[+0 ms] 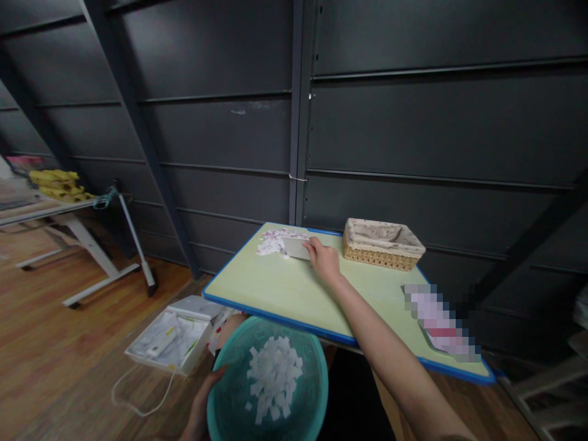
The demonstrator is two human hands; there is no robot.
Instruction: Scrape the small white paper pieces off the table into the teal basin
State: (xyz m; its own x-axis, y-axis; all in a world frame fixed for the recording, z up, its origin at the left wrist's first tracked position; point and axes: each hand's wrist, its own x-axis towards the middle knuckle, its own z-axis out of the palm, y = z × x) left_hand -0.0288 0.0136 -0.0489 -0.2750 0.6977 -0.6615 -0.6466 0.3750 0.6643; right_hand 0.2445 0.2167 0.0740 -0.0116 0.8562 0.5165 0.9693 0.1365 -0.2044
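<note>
My right hand (324, 260) is closed on one end of a flat, pale grey rectangular plate (296, 247), which looks like a scraper. The plate's far end touches a spread pile of small white pieces with reddish marks (271, 241) on the pale green tabletop (280, 285). Below the table's front edge, my left hand (206, 395) grips the left rim of a teal plastic basket (323, 380); part of that hand is hidden by the rim. Inside the basket lies a heap of small white square pieces (274, 375).
A cloth-lined wicker basket (381, 257) stands at the table's back right. A blurred pinkish flat item (436, 321) lies near the right edge. An open white box with a cord (168, 337) is on the floor at left. Another table (59, 208) holds yellow items. Dark metal panels rise behind.
</note>
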